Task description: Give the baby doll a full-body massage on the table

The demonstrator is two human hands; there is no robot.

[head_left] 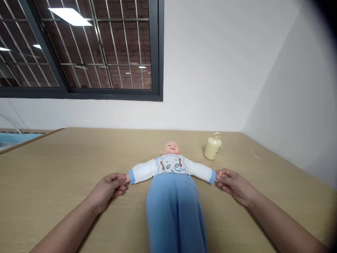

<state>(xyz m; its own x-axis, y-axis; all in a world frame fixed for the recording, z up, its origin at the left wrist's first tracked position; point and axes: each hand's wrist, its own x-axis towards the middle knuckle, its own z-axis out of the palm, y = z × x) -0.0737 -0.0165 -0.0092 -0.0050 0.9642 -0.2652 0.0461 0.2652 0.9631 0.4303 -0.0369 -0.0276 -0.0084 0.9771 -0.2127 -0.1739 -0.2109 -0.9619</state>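
A baby doll (172, 164) lies on its back on the tan tabletop (79, 154), its head toward the wall. It wears a white top with an elephant face on the chest, blue cuffs and long blue trousers (173, 207). Both doll arms are stretched out to the sides. My left hand (113, 184) is closed around the doll's hand at the left cuff. At the other cuff, my right hand (230, 182) pinches the doll's other hand. The lower ends of the trousers run out of view at the bottom.
A cream pump bottle (213, 147) stands to the right of the doll's head. Farther right lies a thin pale strip (255, 153). Behind the table rises a white wall (205, 70), with a barred, dark-framed window (158, 52) at upper left. Something light blue (18, 137) shows beyond the left edge.
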